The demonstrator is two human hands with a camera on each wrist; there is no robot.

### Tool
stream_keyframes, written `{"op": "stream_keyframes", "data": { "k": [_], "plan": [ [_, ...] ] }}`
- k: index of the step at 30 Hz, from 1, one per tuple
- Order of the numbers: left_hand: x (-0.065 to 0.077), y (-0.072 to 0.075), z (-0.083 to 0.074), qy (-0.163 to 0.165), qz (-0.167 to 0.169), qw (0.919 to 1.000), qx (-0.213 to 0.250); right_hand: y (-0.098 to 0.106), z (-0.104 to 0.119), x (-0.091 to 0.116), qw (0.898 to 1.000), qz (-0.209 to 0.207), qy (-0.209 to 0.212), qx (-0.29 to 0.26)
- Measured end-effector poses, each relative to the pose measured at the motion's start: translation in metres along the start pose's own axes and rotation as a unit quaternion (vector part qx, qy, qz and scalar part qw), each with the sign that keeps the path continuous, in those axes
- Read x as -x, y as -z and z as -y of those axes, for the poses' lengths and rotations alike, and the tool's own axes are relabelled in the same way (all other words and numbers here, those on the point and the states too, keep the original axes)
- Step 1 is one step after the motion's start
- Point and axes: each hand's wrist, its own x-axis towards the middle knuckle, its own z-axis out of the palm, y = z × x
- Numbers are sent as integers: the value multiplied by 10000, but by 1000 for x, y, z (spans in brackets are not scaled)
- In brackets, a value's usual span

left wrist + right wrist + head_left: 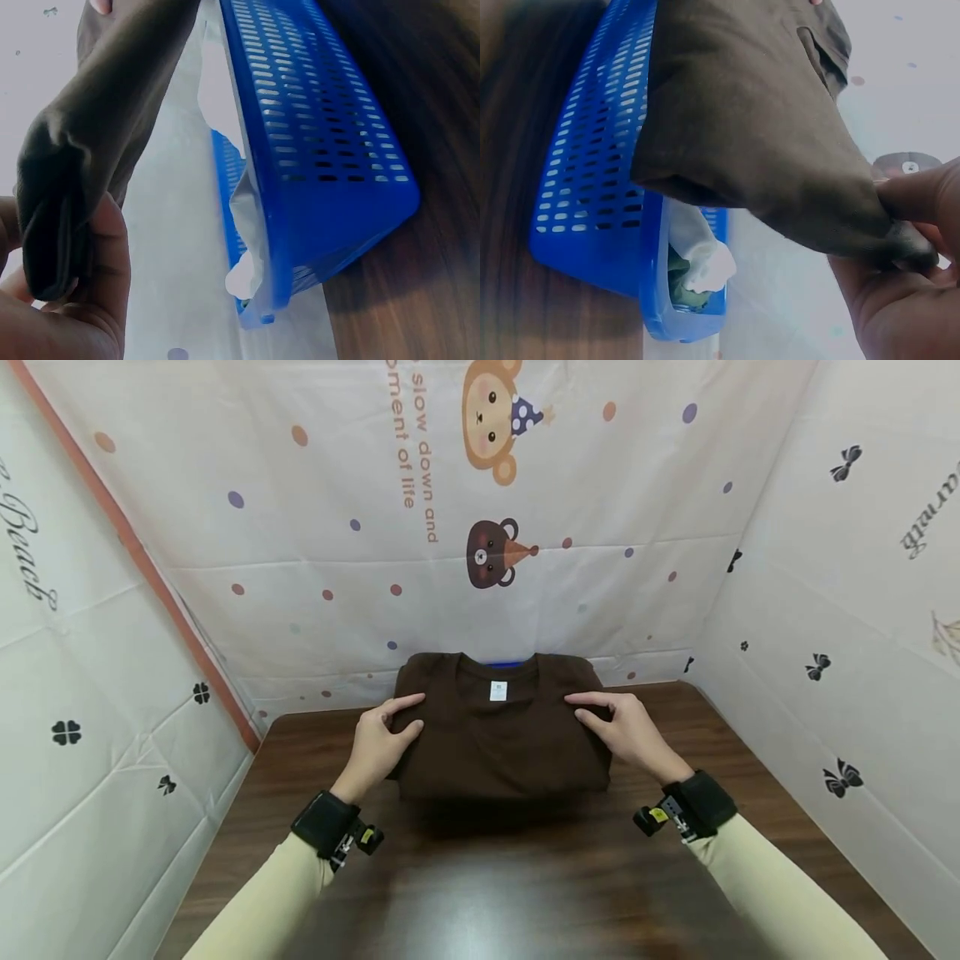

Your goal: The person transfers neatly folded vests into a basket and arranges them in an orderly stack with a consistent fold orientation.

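Observation:
A folded dark brown T-shirt (495, 752) with a white neck label (498, 691) is held up, its neckline away from me. My left hand (381, 742) pinches its left side between thumb and fingers; my right hand (626, 727) pinches the right side likewise. Both wrist views show the shirt above a blue perforated basket (341, 195), clear of it on the left, overlapping its rim in the right wrist view. From the head view, the shirt hides nearly all of the basket; just a blue strip (506, 665) shows behind the collar.
White cloth (711, 266) and a dark green piece (684, 289) lie inside the basket, which stands on a dark wooden table (480, 885). Printed white curtains hang behind (337, 560), on the left (97, 677) and on the right (795, 610) of the table.

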Motion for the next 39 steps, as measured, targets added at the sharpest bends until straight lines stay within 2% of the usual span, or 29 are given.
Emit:
{"op": "stream_keyframes", "data": {
  "k": [3, 8, 15, 22, 29, 39],
  "plan": [
    [-5, 1, -3, 145, -9, 9997, 212, -1, 0, -6, 9999, 44, -118, 7],
    [-11, 1, -7, 442, 4, 9975, 549, -5, 0, -17, 9988, 160, -341, -311],
    [-17, -3, -12, 510, 49, 9958, 757, -11, -7, -32, 9981, 238, -550, -108],
    [-25, -4, -11, 689, 398, 9967, 160, -12, -13, -44, 9966, 376, -725, -137],
    [-37, -4, 1, 754, 428, 9956, -363, -15, -14, -55, 9960, 535, -714, 44],
    [-50, -4, 6, 966, 531, 9925, -520, -19, -19, -62, 9942, 619, -878, 72]
  ]
}}
